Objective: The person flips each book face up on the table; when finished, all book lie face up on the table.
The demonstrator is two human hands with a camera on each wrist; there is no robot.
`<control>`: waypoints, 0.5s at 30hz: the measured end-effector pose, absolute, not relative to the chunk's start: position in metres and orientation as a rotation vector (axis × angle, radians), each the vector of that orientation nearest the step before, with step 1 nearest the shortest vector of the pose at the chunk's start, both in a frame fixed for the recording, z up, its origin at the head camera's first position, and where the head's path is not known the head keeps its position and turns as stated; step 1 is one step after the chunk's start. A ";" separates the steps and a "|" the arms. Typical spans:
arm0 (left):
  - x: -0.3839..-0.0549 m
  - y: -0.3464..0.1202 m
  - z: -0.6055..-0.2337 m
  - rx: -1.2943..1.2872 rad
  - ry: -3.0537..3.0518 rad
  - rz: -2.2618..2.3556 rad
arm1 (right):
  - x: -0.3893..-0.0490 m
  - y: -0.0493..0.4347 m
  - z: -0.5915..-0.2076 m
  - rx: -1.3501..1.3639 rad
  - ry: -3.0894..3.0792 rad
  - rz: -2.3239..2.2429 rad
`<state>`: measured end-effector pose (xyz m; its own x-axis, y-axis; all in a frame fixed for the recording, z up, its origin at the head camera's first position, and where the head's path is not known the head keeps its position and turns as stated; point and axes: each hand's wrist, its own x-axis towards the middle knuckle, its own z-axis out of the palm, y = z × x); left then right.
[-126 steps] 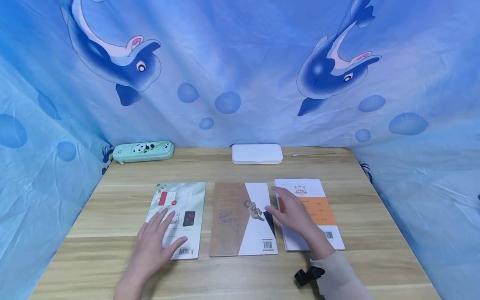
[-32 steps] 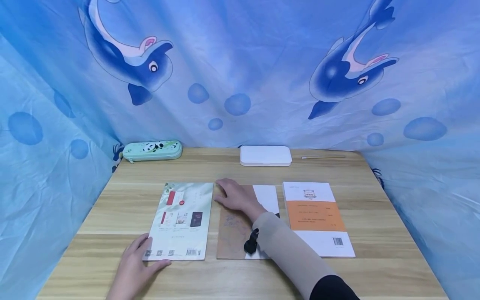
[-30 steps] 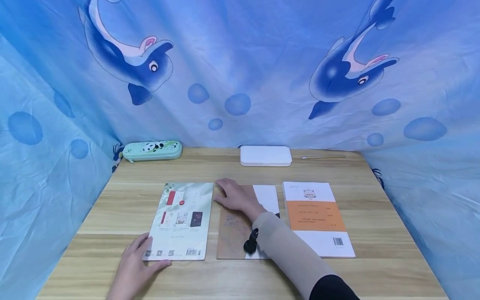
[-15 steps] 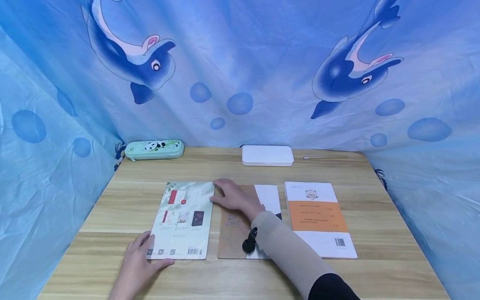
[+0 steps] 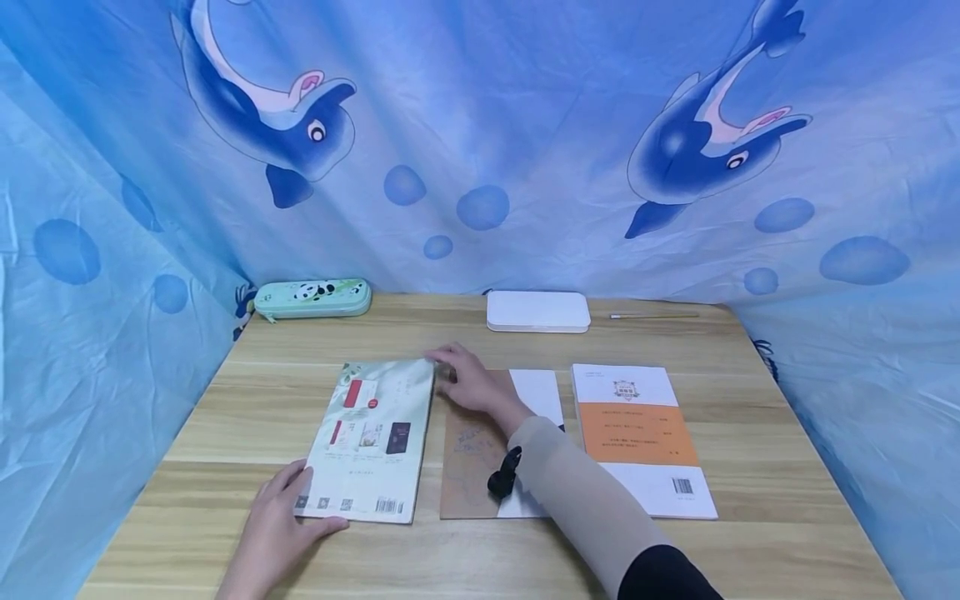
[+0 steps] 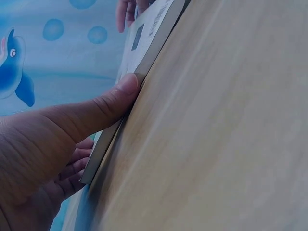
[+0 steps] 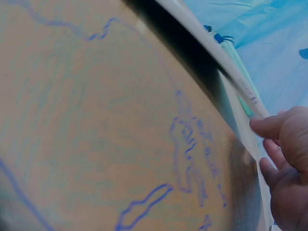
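Note:
A pale green book, its back cover up, lies at the left of the row with its right side raised off the table. My right hand pinches its far right corner; in the right wrist view the thumb presses on the spine, above a dark gap. My left hand holds the near left corner. The left wrist view has its thumb against the book's near edge and the fingers around the left side. Under my right forearm lies a brown and white book, partly hidden.
To the right lies a white and orange book. Along the back of the wooden table are a green panda pencil case, a white flat case and a pencil. A blue dolphin curtain surrounds the table.
My right hand has come from the orange book to the pale green one and lifted its right side, which lay flat before. The left hand has drawn back to the near corner.

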<state>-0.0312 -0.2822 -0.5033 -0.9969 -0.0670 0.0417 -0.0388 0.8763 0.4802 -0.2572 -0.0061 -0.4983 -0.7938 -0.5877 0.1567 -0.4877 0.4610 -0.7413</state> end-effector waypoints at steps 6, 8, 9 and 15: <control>-0.029 -0.284 -0.506 0.064 -3.000 -0.769 | -0.260 -0.004 -0.500 -1.062 2.685 -1.134; -0.028 -0.285 -0.506 0.055 -2.995 -0.788 | -0.261 -0.003 -0.499 -1.081 2.703 -1.131; -0.028 -0.285 -0.506 0.050 -2.987 -0.792 | -0.261 -0.003 -0.498 -1.081 2.702 -1.145; -0.026 -0.285 -0.508 0.008 -2.883 -0.822 | -0.261 -0.002 -0.492 -1.046 2.617 -1.271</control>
<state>-0.0262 -0.2850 -0.5084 -0.9897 -0.0444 0.1364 0.0342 0.8505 0.5249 -0.2613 -0.0024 -0.4921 -0.7699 -0.5929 0.2362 -0.5522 0.4332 -0.7123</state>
